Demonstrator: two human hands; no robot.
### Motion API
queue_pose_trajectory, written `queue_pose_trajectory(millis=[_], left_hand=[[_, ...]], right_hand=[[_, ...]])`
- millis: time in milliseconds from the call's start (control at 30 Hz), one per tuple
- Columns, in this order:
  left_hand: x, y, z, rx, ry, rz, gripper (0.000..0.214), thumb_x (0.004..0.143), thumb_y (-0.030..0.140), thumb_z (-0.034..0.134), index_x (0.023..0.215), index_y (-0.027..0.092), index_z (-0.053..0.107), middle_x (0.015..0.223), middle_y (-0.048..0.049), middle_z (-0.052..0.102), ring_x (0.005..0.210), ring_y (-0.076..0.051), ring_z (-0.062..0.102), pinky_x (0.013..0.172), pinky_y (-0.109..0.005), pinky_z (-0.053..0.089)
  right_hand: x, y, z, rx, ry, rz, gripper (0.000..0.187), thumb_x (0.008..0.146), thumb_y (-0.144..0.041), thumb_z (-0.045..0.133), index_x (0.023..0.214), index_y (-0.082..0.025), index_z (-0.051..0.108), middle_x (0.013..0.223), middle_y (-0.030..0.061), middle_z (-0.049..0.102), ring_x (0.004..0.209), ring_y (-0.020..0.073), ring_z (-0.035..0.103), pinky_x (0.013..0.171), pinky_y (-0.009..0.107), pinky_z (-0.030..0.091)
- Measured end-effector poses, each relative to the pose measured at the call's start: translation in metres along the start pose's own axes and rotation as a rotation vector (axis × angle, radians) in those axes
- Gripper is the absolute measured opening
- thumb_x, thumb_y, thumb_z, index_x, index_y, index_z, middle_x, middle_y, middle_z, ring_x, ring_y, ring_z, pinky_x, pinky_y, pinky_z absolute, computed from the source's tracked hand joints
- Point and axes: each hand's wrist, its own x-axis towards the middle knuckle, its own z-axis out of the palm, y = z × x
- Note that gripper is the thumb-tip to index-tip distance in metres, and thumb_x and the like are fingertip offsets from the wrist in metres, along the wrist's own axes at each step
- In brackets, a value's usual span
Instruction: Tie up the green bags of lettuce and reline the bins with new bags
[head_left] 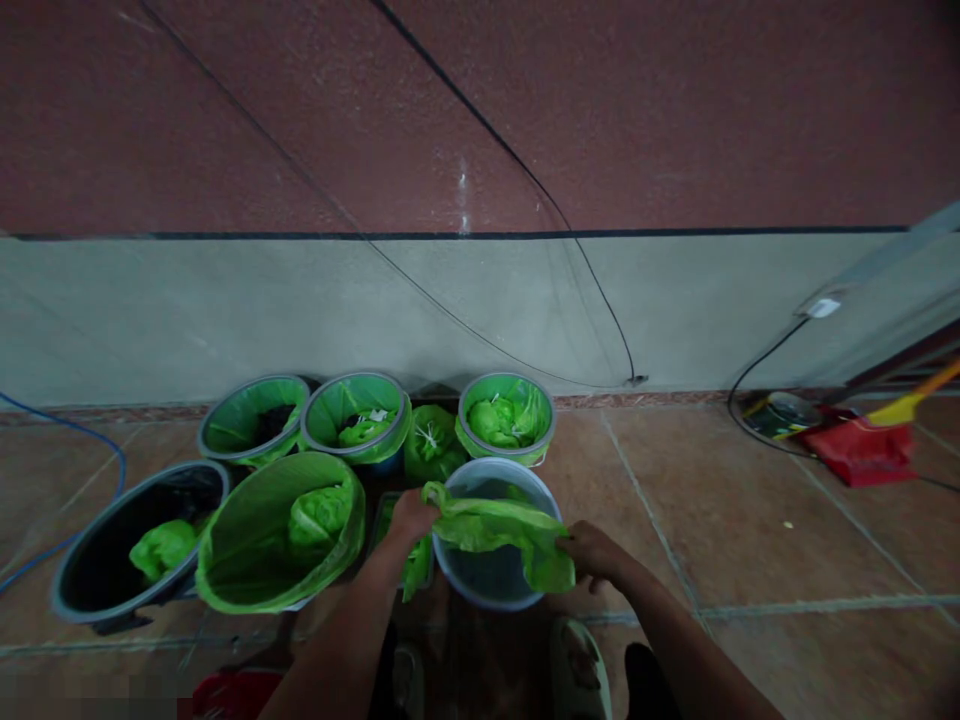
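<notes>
You stand in a building's cleaning corner, tiled floor (750,520), two-tone wall (225,300), lined waste bins (339,405) clustered, red dustpan (862,450), loose cables (525,180).

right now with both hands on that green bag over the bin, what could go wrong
1. The green bag is bunched between the left hand and right hand; stretched over the grey bin, thin plastic might tear or slip off the rim.
2. The big lined bin stands close beside; a hard tug could knock it.
</notes>
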Motion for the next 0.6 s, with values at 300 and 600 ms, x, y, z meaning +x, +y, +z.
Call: queue_pose_trajectory(millis=[300,600], left_hand=[[-0.001,-0.011,-0.004,0.25,0.051,0.033,0.031,0.084,0.008,0.049,0.108,0.013,0.068,0.111,-0.0155,0.074,0.111,-0.026,0.068,0.092,-0.03,0.049],[-0.003,0.011,0.008,0.224,0.036,0.116,0.031,0.093,0.038,0.053,0.106,0.015,0.069,0.11,-0.0138,0.075,0.108,-0.024,0.069,0.089,-0.029,0.049]], right_hand=[[0.001,0.014,-0.022,-0.232,0.284,0.167,0.037,0.091,-0.016,0.04,0.109,-0.008,0.071,0.105,0.0234,0.073,0.1,0.0304,0.072,0.078,0.034,0.053],[-0.017,-0.043,0.023,-0.447,0.404,-0.398,0.072,0.08,-0.019,0.058,0.15,-0.019,0.042,0.151,0.0132,0.049,0.134,0.0292,0.047,0.111,0.041,0.035]])
